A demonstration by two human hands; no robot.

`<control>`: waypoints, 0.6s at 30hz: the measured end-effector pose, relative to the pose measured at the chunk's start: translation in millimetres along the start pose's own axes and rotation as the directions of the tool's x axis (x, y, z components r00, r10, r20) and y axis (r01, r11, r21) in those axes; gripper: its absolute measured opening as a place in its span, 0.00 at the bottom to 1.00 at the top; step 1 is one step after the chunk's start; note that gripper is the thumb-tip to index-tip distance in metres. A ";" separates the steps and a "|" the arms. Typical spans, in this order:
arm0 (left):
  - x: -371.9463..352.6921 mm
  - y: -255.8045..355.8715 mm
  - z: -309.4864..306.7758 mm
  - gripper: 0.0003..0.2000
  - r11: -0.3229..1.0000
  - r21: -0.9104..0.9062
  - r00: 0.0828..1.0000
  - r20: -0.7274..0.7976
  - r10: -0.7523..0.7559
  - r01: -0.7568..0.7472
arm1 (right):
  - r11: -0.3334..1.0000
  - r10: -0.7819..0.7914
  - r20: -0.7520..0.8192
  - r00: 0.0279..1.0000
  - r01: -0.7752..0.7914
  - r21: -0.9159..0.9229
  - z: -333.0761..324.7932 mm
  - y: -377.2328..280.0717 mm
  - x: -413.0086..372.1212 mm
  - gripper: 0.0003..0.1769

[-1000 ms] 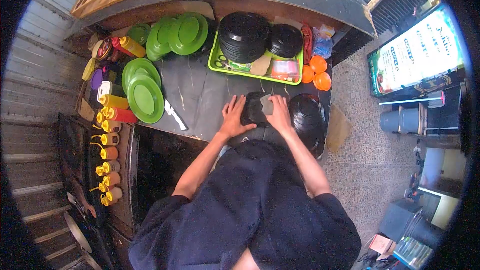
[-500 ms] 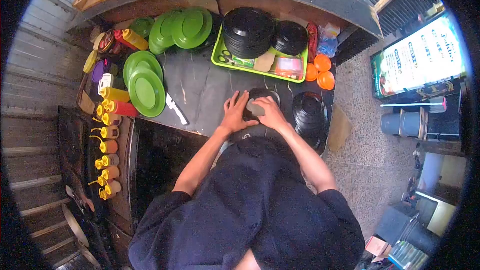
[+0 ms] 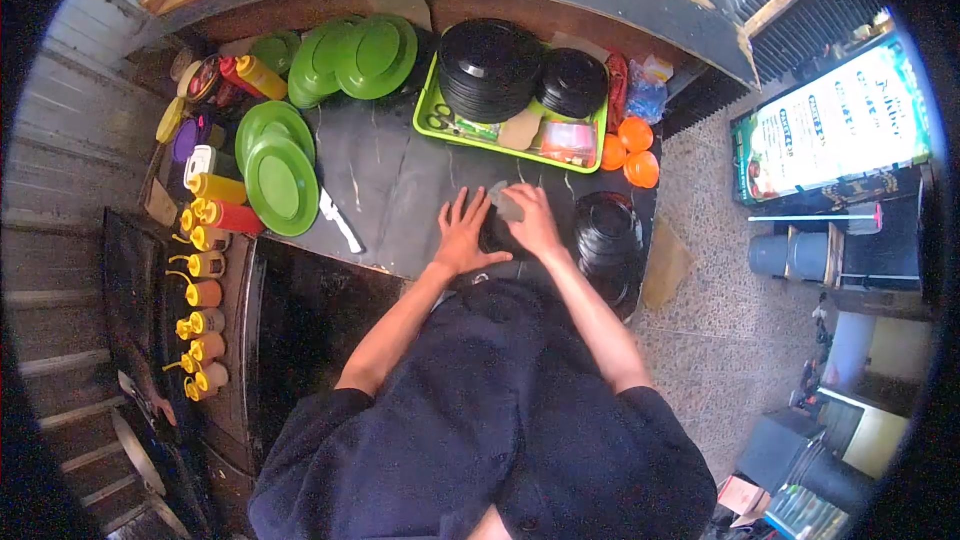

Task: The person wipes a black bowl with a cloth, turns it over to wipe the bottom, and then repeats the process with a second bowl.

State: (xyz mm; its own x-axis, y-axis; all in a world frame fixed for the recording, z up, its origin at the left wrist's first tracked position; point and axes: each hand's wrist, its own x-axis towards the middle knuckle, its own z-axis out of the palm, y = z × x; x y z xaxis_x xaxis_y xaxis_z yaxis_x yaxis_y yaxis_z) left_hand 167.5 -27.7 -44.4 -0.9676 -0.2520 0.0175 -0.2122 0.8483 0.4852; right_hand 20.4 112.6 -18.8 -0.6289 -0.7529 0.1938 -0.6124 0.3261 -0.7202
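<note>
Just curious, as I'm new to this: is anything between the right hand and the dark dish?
Yes: a gray cloth, held in the right hand, seems to come between it and the dark dish. Nothing visible blocks the left hand beside the dish; whether it touches is unclear.

I've got the left hand (image 3: 463, 237) and right hand (image 3: 530, 223) side by side near the front edge of the worktop (image 3: 400, 165), a cloth (image 3: 506, 204) under the right's fingers! Right of them, by the right edge, a dish stack (image 3: 605, 230). Behind them, the tray (image 3: 503, 152), cups (image 3: 638, 152) just off its right end. Over left now: knife (image 3: 341, 220) near the front edge, then plates (image 3: 277, 185), then bottles (image 3: 222, 190) along the left edge!
</note>
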 end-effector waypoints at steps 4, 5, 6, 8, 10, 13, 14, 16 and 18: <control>-1.5 4.2 0.2 0.65 0.996 0.089 1.000 0.003 0.007 -0.007 | 0.984 -0.048 0.025 0.999 0.051 -0.173 11.2 3.3 -2.9 0.40; -3.1 6.5 -0.9 0.65 0.996 0.085 1.000 0.006 0.013 -0.014 | 0.972 -0.067 0.019 0.998 0.069 -0.224 7.6 7.8 -3.4 0.39; -6.1 7.4 -0.9 0.65 0.996 0.085 1.000 -0.003 0.007 -0.007 | 0.971 -0.061 0.015 0.998 0.063 -0.231 -0.1 8.9 -2.4 0.39; -7.2 7.6 2.5 0.64 0.997 0.071 1.000 -0.004 0.004 -0.003 | 0.954 0.034 -0.023 0.999 -0.040 -0.297 -17.3 13.0 -6.9 0.38; -8.8 6.1 5.7 0.64 0.993 0.119 0.999 -0.040 0.018 -0.013 | 0.952 0.047 -0.055 0.997 -0.061 -0.300 -33.5 10.6 -15.8 0.36; -9.6 7.0 7.7 0.63 0.994 0.106 0.999 -0.045 0.019 -0.014 | 0.912 0.187 0.002 0.982 -0.173 -0.371 -42.8 3.7 -41.7 0.30; -9.0 6.3 6.2 0.63 0.994 0.104 0.998 -0.062 0.026 -0.019 | 0.915 0.193 0.011 0.981 -0.175 -0.364 -42.7 2.8 -52.9 0.30; -9.5 5.8 2.3 0.62 0.992 0.128 0.999 -0.035 0.001 0.003 | 0.934 0.229 0.064 0.971 -0.200 -0.295 -40.5 -0.9 -69.5 0.29; -8.6 7.6 1.9 0.62 0.997 0.072 0.999 -0.051 0.000 0.004 | 0.944 0.278 0.120 0.953 -0.249 -0.215 -38.8 6.7 -60.0 0.29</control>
State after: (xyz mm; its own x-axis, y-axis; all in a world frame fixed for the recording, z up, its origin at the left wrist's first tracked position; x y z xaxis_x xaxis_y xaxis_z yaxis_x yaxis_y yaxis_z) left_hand 173.9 -18.2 -42.5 -0.9593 -0.2753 0.0622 -0.2249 0.8787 0.4211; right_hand 35.4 182.2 -9.4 -0.7125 -0.6952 -0.0953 -0.5251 0.6183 -0.5848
